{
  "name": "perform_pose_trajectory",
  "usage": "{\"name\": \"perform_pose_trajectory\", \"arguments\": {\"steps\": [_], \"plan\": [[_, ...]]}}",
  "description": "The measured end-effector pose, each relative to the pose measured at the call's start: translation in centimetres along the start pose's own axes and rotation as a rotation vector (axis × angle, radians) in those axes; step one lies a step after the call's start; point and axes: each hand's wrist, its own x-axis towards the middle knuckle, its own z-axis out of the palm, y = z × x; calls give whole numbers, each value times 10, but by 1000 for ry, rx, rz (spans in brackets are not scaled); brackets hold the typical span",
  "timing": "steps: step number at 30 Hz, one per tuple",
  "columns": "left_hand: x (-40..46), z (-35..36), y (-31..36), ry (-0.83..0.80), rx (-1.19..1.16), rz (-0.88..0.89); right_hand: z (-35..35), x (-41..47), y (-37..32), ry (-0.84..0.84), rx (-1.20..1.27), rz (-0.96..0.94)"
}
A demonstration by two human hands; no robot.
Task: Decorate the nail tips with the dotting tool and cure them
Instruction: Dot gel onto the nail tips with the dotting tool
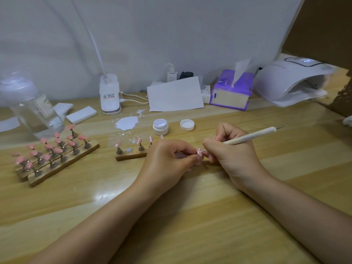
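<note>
Both hands are meeting at the middle of the frame. With my left hand (171,159) I am pinching a pink nail tip (198,151) between thumb and fingers. With my right hand (228,149) I am gripping the white dotting tool (251,135), and its thin metal point is touching the tip. Just left of my hands a small wooden stand (131,155) is carrying dotted tips. At the upper right the white curing lamp (293,82) is standing on the wooden table (190,216).
</note>
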Motion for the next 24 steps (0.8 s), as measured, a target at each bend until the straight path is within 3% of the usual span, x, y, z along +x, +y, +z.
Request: {"name": "perform_pose_trajectory", "arguments": {"steps": [24], "plan": [[0, 1, -1, 5, 22, -14, 1, 1, 0, -6, 2, 9]]}}
